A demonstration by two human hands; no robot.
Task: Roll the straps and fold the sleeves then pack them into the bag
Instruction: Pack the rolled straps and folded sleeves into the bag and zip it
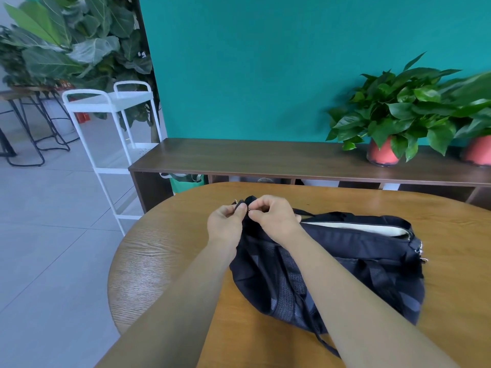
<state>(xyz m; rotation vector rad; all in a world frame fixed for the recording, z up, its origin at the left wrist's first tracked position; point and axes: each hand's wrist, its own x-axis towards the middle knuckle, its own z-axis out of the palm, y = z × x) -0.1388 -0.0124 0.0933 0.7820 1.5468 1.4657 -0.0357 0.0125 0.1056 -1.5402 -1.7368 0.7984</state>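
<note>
Left hand and right hand pinch a small metal clasp at the dark fabric bag's end — it could slip.

Readable text: none anywhere in view.
Bag: dark fabric, no legible brand, tag or number.
Red object under the large plant, far left: pale marks, perhaps lettering, too blurred to read.
Pots on the low shelf: plain red, no legible marking.
</note>
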